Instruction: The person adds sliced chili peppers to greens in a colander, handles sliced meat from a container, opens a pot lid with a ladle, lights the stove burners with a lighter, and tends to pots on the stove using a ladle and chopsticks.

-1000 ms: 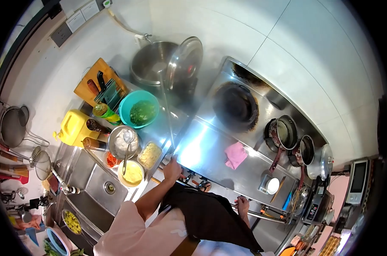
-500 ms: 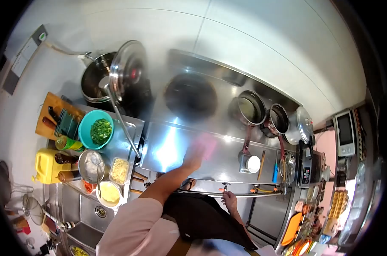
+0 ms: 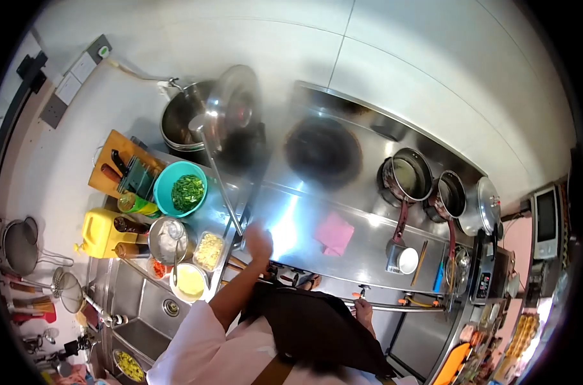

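My left hand (image 3: 259,244), blurred by motion, is over the front left of the steel stove top, close to the end of a ladle's long handle (image 3: 224,189). Its fingers are too smeared to read. The ladle's bowl end rests at a steel pot (image 3: 182,122) at the back left. A folded pink cloth (image 3: 334,233) lies flat on the stove top, right of that hand. Down at the stove's front rail, my right hand (image 3: 363,312) has its fingers closed on a small valve handle (image 3: 363,292). A dark round wok (image 3: 323,151) sits in the stove behind the cloth.
Left of the stove are a teal bowl of chopped greens (image 3: 187,192), a tray of chopped garlic (image 3: 209,251), a bowl of yellow liquid (image 3: 191,282) and a sink (image 3: 140,338). Two saucepans (image 3: 407,174) (image 3: 449,194) and a white cup (image 3: 408,260) stand right.
My left hand has let go of the pink cloth and moved left toward the ladle handle. The cloth now lies on the stove top. My right hand stays at the valve. The view has shifted.
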